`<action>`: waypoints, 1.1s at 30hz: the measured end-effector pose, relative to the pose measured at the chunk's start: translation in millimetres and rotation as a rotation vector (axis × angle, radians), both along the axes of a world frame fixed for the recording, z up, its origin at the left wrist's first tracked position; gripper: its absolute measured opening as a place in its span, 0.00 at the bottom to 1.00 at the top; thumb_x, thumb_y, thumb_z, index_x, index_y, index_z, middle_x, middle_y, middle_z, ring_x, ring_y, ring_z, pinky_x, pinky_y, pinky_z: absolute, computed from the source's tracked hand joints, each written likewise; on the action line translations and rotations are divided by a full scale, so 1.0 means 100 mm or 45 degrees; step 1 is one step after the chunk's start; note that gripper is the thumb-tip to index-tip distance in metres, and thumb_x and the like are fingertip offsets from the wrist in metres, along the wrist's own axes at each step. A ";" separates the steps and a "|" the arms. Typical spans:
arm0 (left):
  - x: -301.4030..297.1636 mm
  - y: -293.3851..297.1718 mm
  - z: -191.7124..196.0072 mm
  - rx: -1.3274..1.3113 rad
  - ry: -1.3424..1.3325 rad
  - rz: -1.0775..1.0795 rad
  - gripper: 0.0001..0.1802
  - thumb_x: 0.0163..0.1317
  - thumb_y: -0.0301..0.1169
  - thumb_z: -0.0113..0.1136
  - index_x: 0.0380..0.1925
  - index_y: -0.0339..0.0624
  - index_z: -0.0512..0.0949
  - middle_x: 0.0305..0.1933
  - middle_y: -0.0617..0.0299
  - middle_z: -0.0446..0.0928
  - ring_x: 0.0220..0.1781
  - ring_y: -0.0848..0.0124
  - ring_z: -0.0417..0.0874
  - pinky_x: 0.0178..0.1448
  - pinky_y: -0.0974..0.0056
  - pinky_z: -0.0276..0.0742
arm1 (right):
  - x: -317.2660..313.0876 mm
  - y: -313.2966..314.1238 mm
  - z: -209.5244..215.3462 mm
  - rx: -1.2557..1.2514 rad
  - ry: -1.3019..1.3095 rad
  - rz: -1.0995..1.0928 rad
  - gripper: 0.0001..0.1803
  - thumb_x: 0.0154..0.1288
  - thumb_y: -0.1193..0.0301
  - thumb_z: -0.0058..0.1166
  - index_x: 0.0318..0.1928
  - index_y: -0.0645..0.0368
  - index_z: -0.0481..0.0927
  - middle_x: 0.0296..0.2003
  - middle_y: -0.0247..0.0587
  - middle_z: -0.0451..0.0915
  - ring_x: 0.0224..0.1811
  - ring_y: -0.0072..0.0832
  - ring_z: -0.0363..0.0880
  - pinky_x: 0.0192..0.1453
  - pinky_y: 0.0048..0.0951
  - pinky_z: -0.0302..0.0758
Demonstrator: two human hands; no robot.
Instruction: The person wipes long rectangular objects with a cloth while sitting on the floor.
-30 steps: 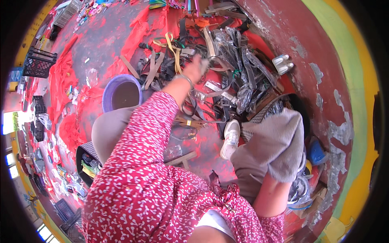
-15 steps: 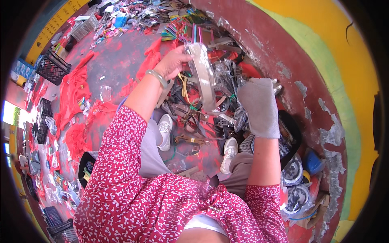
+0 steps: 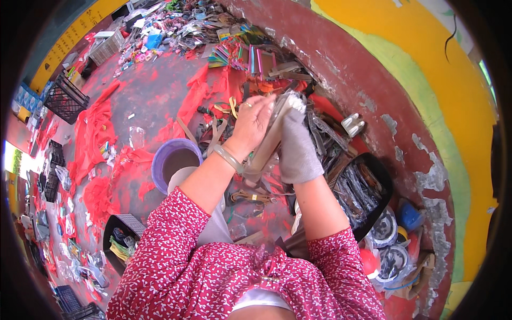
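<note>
A long beige-grey strap, seemingly a belt, in shiny clear plastic [image 3: 265,146] slants between my hands above the floor. My left hand [image 3: 253,125], with a ring and a pale bangle, closes on its left side, fingers pointing up. Against its right side is my right hand [image 3: 300,146], covered by a grey cloth mitt that hides the fingers and curls around the strap's upper part. Bright glare blurs the upper end. Beneath lie loose straps and a yellow-brown bundled belt [image 3: 253,198] near my feet.
A purple bucket [image 3: 161,165] of murky water stands left of my left forearm. Right of my right arm is a black bin [image 3: 385,178] of plastic-wrapped goods beside the peeling wall [image 3: 394,128]. A smaller dark bin [image 3: 111,242] sits at lower left; red cloth [image 3: 98,117] litters the floor.
My left hand has come lower and nearer with the strap. My right hand has moved left, from apart, to press its mitt against the strap. The purple bucket has come into view.
</note>
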State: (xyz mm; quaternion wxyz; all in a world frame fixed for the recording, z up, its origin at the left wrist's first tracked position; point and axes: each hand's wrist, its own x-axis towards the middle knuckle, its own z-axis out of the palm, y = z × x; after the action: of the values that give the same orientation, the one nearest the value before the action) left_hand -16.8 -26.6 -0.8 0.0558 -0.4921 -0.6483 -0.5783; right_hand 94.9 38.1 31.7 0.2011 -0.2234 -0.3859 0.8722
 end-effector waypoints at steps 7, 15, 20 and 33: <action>-0.11 -0.12 0.03 -0.794 -0.413 -0.458 0.23 0.59 0.46 0.58 0.41 0.35 0.74 0.34 0.59 0.76 0.36 0.73 0.76 0.42 0.70 0.71 | -0.01 0.31 -0.01 -0.159 0.245 -0.123 0.27 0.71 0.50 0.23 0.48 0.60 0.68 0.33 0.54 0.79 0.31 0.36 0.78 0.35 0.33 0.77; -0.02 -0.05 -0.01 -0.824 -0.482 -0.753 0.31 0.57 0.49 0.59 0.46 0.31 0.69 0.37 0.54 0.76 0.39 0.72 0.76 0.45 0.66 0.72 | -0.07 0.32 0.07 -0.111 0.408 -0.192 0.30 0.69 0.46 0.27 0.55 0.58 0.66 0.39 0.45 0.76 0.39 0.35 0.75 0.47 0.35 0.73; 0.05 0.03 0.09 -0.769 -0.687 -0.641 0.19 0.59 0.34 0.54 0.48 0.35 0.70 0.36 0.57 0.77 0.38 0.74 0.77 0.45 0.66 0.73 | -0.07 0.23 -0.02 0.324 0.239 -0.155 0.15 0.62 0.61 0.45 0.39 0.60 0.73 0.33 0.38 0.76 0.36 0.26 0.75 0.44 0.28 0.72; 0.31 0.07 0.08 -1.027 -0.862 -0.956 0.12 0.60 0.30 0.52 0.41 0.35 0.69 0.27 0.62 0.74 0.20 0.76 0.75 0.26 0.70 0.73 | 0.15 0.61 -0.23 -0.179 0.721 -0.094 0.15 0.61 0.69 0.41 0.44 0.66 0.68 0.41 0.50 0.74 0.37 0.31 0.75 0.38 0.27 0.74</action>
State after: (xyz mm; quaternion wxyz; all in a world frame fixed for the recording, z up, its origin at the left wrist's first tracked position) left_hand 13.9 -19.3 7.0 -0.5472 -0.4580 -0.5802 -0.3926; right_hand 109.9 98.9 8.4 0.3163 0.0018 -0.2446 0.9166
